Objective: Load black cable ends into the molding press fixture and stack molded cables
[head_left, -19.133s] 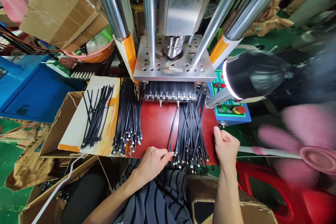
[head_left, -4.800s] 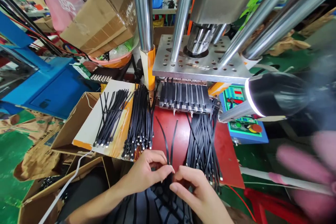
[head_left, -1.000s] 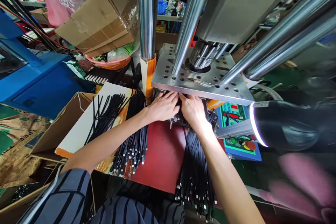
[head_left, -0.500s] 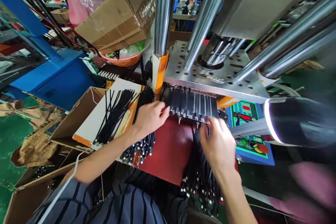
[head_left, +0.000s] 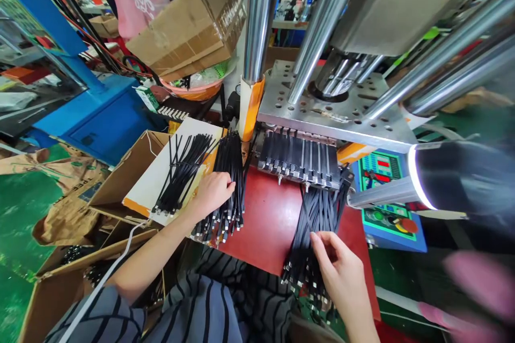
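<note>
- Head view, nearest first: right hand [head_left: 340,270] lies on the right bundle of black cables [head_left: 316,236] at the front edge of the red mat [head_left: 267,220]; fingers curl loosely among the strands, thumb and forefinger seem to close on a few, but the pinch itself is hidden, so grip cannot be told
- Left hand [head_left: 211,193] rests on the left bundle of cables [head_left: 229,182], fingers bent over the strands, not visibly clamped on any
- Hands well apart, one per bundle, mat bare between them
- Third, smaller bundle [head_left: 183,171] lies on a white card [head_left: 161,193] over an open carton [head_left: 124,177], left of the left hand
- Beyond the mat: loaded fixture [head_left: 300,158] under the steel plate [head_left: 330,112] of the press, cable ends seated side by side in its slots
- Farther right: control panel [head_left: 384,187] with red button, partly behind a black lamp head [head_left: 454,179]
- Judgement on picking well: separate a single strand near its metal plug end, lift clear of its neighbours to avoid tangling, keep the other hand steadying its pile, keep connectors facing one way
</note>
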Motion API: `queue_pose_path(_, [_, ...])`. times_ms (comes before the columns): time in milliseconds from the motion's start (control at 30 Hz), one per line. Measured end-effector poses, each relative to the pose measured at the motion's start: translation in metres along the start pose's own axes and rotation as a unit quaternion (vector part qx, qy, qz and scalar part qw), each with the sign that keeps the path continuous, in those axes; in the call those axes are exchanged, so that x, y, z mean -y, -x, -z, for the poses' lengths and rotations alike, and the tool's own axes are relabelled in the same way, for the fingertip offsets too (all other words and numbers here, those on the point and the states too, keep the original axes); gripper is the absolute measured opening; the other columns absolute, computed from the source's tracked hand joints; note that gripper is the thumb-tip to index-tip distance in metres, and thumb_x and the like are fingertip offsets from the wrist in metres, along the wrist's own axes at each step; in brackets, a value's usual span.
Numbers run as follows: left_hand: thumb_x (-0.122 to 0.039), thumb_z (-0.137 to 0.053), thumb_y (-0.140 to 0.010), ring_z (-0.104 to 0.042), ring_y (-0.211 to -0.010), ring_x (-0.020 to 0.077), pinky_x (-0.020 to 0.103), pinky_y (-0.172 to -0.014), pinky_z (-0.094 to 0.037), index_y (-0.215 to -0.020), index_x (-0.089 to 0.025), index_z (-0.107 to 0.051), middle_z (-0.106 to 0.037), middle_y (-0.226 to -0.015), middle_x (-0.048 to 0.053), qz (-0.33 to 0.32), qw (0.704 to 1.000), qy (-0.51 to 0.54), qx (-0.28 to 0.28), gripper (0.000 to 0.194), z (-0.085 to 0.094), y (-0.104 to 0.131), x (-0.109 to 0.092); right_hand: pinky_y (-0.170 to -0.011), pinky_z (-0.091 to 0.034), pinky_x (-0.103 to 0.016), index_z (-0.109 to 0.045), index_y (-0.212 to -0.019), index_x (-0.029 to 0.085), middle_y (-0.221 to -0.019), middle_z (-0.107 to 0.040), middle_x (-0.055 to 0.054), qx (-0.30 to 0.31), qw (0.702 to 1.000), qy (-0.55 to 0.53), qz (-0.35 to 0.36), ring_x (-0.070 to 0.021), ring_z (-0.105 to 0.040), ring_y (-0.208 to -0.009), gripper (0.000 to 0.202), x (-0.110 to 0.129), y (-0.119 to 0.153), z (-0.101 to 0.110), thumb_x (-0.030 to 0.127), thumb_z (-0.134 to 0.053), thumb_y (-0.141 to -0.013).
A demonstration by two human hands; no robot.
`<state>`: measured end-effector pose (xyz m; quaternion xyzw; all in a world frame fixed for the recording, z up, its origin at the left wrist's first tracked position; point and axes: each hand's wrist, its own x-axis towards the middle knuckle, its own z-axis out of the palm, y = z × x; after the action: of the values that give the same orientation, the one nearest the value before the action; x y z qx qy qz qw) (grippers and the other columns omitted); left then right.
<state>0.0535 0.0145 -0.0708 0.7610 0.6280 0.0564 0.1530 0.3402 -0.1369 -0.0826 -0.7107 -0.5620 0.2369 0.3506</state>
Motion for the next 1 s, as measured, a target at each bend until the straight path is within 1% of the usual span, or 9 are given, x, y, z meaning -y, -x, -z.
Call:
queue_pose_path(233, [-0.029, -0.058, -0.095, -0.063, -0.067, 0.0163, 0.029, -0.07, -0.044, -0.072, -0.019, -0.067, -0.071, -0.074, 0.002, -0.021, 0.99, 0.117, -0.08, 0.027, 0.027, 0.023, 0.003, -0.046, -0.036, -0.024, -0.062, -0.08, 0.023, -0.062, -0.046, 0.005, 0.062, 0.982, -0.177, 0.016, -0.0119, -0.043, -0.049, 0.025, 0.043, 0.022, 0.002, 0.041, -0.063, -0.099])
queue_pose_path(300, [-0.032, -0.06, -0.092, -0.058, -0.06, 0.0138, 0.026, -0.062, -0.043, -0.074, -0.019, -0.064, -0.065, -0.068, 0.0, -0.018, 0.963, 0.266, -0.025, 0.023, 0.025, 0.031, -0.002, -0.049, -0.038, -0.023, -0.06, -0.08, 0.023, -0.066, -0.049, 0.004, 0.066, 0.977, -0.201, 0.04, -0.0117, -0.045, -0.052, 0.024, 0.052, 0.024, -0.007, 0.036, -0.061, -0.1])
queue_pose_path(400, [-0.044, -0.062, -0.09, -0.053, -0.052, 0.0106, 0.022, -0.051, -0.04, -0.077, -0.018, -0.059, -0.059, -0.063, -0.003, -0.032, 0.857, 0.497, 0.13, 0.029, 0.013, 0.05, -0.018, -0.053, -0.038, -0.023, -0.056, -0.078, 0.022, -0.068, -0.051, 0.003, 0.084, 0.97, -0.215, 0.074, -0.0118, -0.046, -0.056, 0.026, 0.064, 0.027, -0.028, 0.033, -0.057, -0.102])
queue_pose_path(467, [-0.052, -0.061, -0.093, -0.054, -0.051, 0.0098, 0.021, -0.05, -0.042, -0.075, -0.016, -0.06, -0.059, -0.064, -0.002, -0.04, 0.807, 0.559, 0.187, 0.039, 0.003, 0.065, -0.031, -0.055, -0.038, -0.023, -0.054, -0.078, 0.022, -0.067, -0.051, 0.003, 0.104, 0.969, -0.207, 0.087, -0.0119, -0.046, -0.058, 0.026, 0.07, 0.031, -0.041, 0.031, -0.055, -0.102])
queue_pose_path(533, [-0.056, -0.059, -0.095, -0.055, -0.052, 0.0091, 0.02, -0.051, -0.044, -0.075, -0.014, -0.065, -0.059, -0.068, 0.0, -0.042, 0.791, 0.572, 0.21, 0.047, -0.005, 0.079, -0.042, -0.056, -0.038, -0.023, -0.052, -0.077, 0.022, -0.068, -0.051, 0.003, 0.124, 0.966, -0.208, 0.089, -0.0119, -0.046, -0.06, 0.027, 0.071, 0.037, -0.05, 0.03, -0.053, -0.103])
queue_pose_path(667, [-0.055, -0.062, -0.095, -0.054, -0.051, 0.0077, 0.02, -0.048, -0.041, -0.079, -0.014, -0.073, -0.058, -0.073, 0.0, -0.05, 0.784, 0.578, 0.222, 0.046, -0.008, 0.094, -0.054, -0.06, -0.04, -0.023, -0.054, -0.076, 0.021, -0.069, -0.055, 0.003, 0.177, 0.956, -0.224, 0.065, -0.012, -0.048, -0.062, 0.031, 0.064, 0.049, -0.044, 0.033, -0.053, -0.104])
queue_pose_path(800, [-0.036, -0.064, -0.096, -0.055, -0.057, 0.0095, 0.022, -0.056, -0.041, -0.068, -0.016, -0.072, -0.058, -0.068, 0.0, -0.129, 0.825, 0.512, 0.201, 0.035, -0.008, 0.106, -0.058, -0.064, -0.045, -0.024, -0.069, -0.079, 0.02, -0.074, -0.064, 0.0, 0.256, 0.939, -0.228, 0.001, -0.0148, -0.057, -0.069, 0.029, 0.052, 0.043, -0.021, 0.044, -0.068, -0.095])
queue_pose_path(933, [-0.027, -0.065, -0.094, -0.054, -0.061, 0.0117, 0.026, -0.062, -0.039, -0.061, -0.017, -0.064, -0.058, -0.066, 0.0, -0.198, 0.862, 0.408, 0.227, 0.035, -0.02, 0.124, -0.053, -0.053, -0.043, -0.025, -0.075, -0.096, 0.019, -0.071, -0.059, 0.001, 0.174, 0.916, -0.35, -0.091, -0.0123, -0.05, -0.055, 0.039, 0.047, 0.025, -0.023, 0.057, -0.065, -0.094])
queue_pose_path(1000, [-0.027, -0.064, -0.095, -0.053, -0.061, 0.0124, 0.028, -0.061, -0.037, -0.061, -0.018, -0.062, -0.057, -0.066, -0.001, -0.203, 0.875, 0.357, 0.257, 0.035, -0.022, 0.126, -0.05, -0.051, -0.04, -0.024, -0.074, -0.087, 0.018, -0.066, -0.053, 0.003, 0.106, 0.92, -0.363, -0.102, -0.0108, -0.045, -0.052, 0.04, 0.049, 0.019, -0.032, 0.056, -0.064, -0.095])
